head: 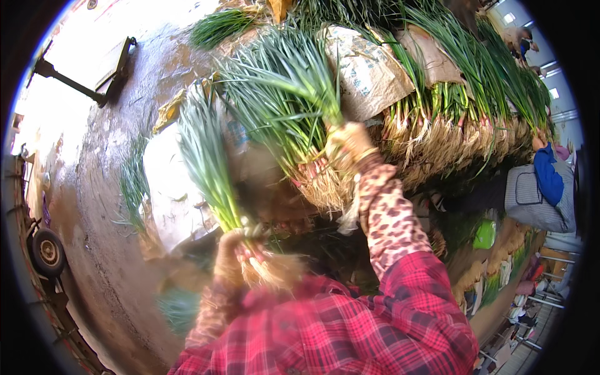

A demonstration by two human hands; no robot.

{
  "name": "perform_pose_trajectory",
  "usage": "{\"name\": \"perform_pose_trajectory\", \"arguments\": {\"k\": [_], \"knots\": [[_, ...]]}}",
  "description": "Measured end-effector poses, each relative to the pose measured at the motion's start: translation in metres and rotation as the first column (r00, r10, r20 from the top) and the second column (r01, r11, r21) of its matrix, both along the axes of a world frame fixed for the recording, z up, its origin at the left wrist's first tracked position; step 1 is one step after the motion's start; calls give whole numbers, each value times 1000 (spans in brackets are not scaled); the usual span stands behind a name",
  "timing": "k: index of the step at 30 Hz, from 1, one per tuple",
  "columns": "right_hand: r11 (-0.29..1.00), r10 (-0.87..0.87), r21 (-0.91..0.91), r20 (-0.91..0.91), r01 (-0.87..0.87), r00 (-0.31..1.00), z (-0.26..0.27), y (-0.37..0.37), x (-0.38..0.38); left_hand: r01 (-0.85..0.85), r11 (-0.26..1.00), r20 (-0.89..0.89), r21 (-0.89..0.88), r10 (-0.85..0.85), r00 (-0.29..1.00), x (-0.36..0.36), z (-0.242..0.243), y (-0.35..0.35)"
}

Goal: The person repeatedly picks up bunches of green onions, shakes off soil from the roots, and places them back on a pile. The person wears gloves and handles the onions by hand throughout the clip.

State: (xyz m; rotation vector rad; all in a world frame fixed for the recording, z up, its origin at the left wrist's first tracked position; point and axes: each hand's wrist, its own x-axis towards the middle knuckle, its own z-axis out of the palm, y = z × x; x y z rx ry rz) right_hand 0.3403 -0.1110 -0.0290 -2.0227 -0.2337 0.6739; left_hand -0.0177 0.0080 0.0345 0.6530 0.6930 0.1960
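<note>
My left hand (239, 239) is closed around the lower stems of a bunch of green garlic (206, 161), held near my body with its leaves pointing away. Its pale roots (267, 269) hang blurred below that hand. Farther out, my right hand (348, 144) grips a second bunch (307, 84) just above its root end. This bunch lies across a thick heap of green garlic (281, 122), whose pinkish bulbs and tangled roots (326, 190) face me. Both forearms wear leopard-print sleeve covers. Part of the heap is hidden by the right-hand bunch.
Sacking (368, 70) and a white sack (176, 187) flank the heap. More garlic bunches (454, 108) line the right, where another person's blue sleeve (547, 173) shows. A cart (110, 70) stands on the wet floor; a wheel (48, 252) is at far left.
</note>
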Motion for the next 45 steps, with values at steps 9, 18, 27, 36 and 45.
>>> {"name": "perform_pose_trajectory", "arguments": {"k": [9, 18, 27, 36, 45], "knots": [[833, 414, -498, 850, 241, 326, 145, 17, 27, 223, 903, 715, -367, 121, 688, -7, 2, 32], [858, 175, 327, 538, -396, 824, 112, 0, -124, -297, 952, 64, -71, 302, 951, 38, 25, -2], [764, 99, 546, 428, -344, 898, 46, 21, -215, -302, 866, 19, -398, 337, 941, 76, -21, -16], [530, 573, 838, -246, -125, 782, 124, -87, -225, -303, 928, -294, 219, 358, 886, 78, -22, 58], [977, 162, -164, 143, -138, 976, 30, -19, -54, -182, 981, -337, -66, 150, 929, 44, -19, -5]]}}
